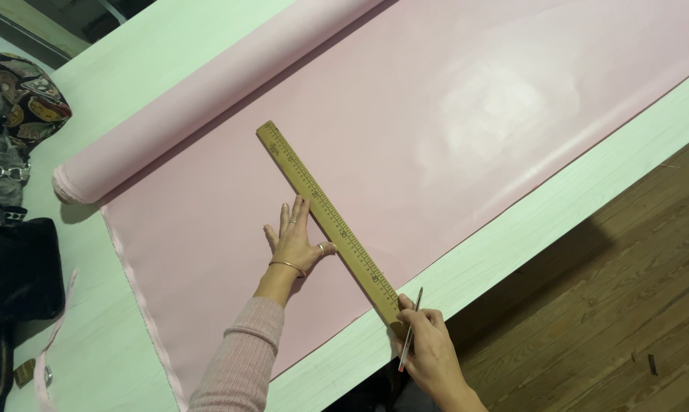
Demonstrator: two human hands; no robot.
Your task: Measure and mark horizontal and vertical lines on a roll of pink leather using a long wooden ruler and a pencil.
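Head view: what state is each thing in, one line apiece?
Pink fabric bolt: partly unrolled, its loose length spread flat over the pale table.
Long wooden ruler: lying flat across the fabric at a slant.
Left hand: open, fingers spread, pressing flat on the fabric, thumb against the ruler.
Right hand: closed in a grip on a thin pen at the ruler's near end.
Dark bag: resting at the table's left edge.

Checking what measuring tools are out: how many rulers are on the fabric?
1. A wooden ruler lies diagonally across the pink fabric, the left hand pressed flat beside it, the right hand at its near end holding a pen.
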